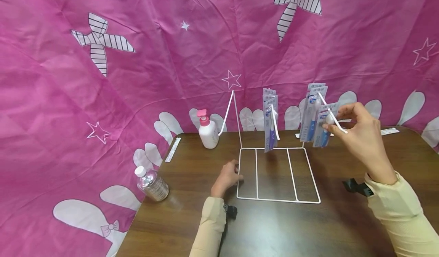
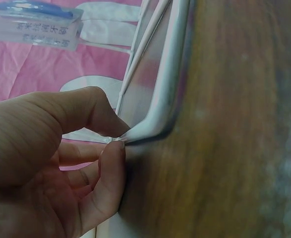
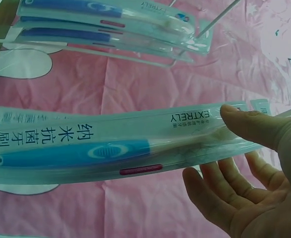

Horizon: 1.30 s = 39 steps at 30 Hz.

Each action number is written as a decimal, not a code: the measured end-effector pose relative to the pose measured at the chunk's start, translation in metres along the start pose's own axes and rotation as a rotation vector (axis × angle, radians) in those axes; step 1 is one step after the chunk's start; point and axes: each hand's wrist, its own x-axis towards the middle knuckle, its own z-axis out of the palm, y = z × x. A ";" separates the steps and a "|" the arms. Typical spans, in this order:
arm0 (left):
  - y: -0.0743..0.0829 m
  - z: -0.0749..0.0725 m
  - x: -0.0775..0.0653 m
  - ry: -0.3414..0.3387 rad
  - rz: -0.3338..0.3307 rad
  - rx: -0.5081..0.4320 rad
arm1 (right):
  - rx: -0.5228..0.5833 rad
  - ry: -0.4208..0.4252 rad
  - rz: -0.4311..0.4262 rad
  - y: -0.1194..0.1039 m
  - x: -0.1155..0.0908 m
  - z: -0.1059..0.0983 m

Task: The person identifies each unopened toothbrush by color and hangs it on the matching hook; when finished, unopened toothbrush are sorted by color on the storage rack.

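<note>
A white wire display rack stands on the table, with long hooks pointing forward. At the left side of its base my left hand grips the wire; in the left wrist view, thumb and forefinger pinch a bend of the white frame. My right hand holds a packaged blue toothbrush near its top, partway along the right hook. In the right wrist view, the thumb lies over the head end of this pack, fingers below. More toothbrush packs hang behind it.
Purple toothbrush packs hang from the middle hook; the left hook is bare. A white pump bottle with a pink top stands behind left. A clear bottle with a white cap stands near the table's left edge. A pink curtain hangs behind.
</note>
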 end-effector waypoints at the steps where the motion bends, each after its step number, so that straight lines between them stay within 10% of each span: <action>1: 0.000 0.000 0.000 0.000 -0.003 -0.002 | 0.013 0.000 -0.003 0.001 0.002 0.001; 39: -0.003 -0.004 0.001 -0.013 0.026 -0.018 | 0.031 -0.024 0.027 0.030 0.022 0.026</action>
